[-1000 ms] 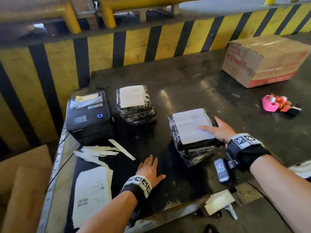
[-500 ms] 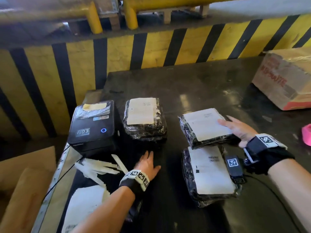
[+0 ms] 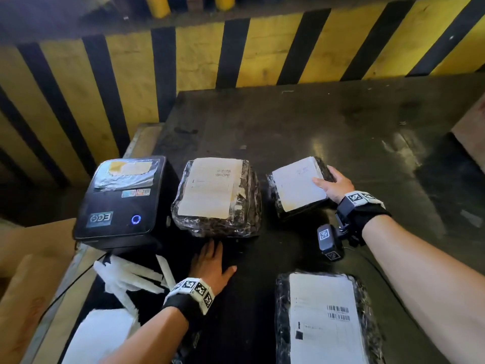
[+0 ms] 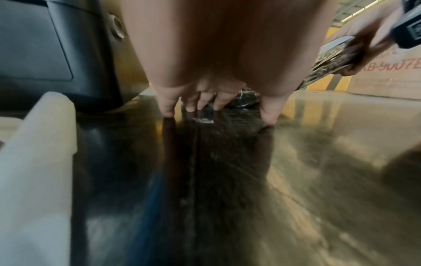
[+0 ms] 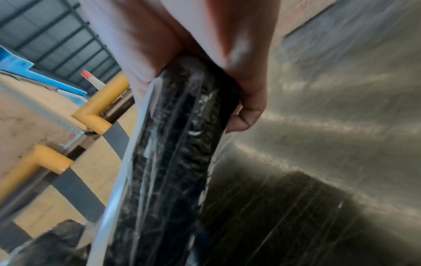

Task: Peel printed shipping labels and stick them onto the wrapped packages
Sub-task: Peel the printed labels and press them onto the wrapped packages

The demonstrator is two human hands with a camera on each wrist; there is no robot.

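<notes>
Three black film-wrapped packages, each with a white label, are on the dark table. My right hand grips the labelled package by its right edge, thumb on the label, and holds it tilted above the table; the right wrist view shows its wrapped edge between thumb and fingers. A thicker stack of packages stands beside the printer. A third package lies near me on the right. My left hand rests flat on the table, its fingers spread.
A black label printer sits at the table's left. White backing strips and a label sheet lie near it. A yellow-and-black striped barrier runs behind. A cardboard box corner shows at the right.
My right hand has lifted the top package off the one beneath and carried it away from me, toward the stack. The left hand stays flat on the table.
</notes>
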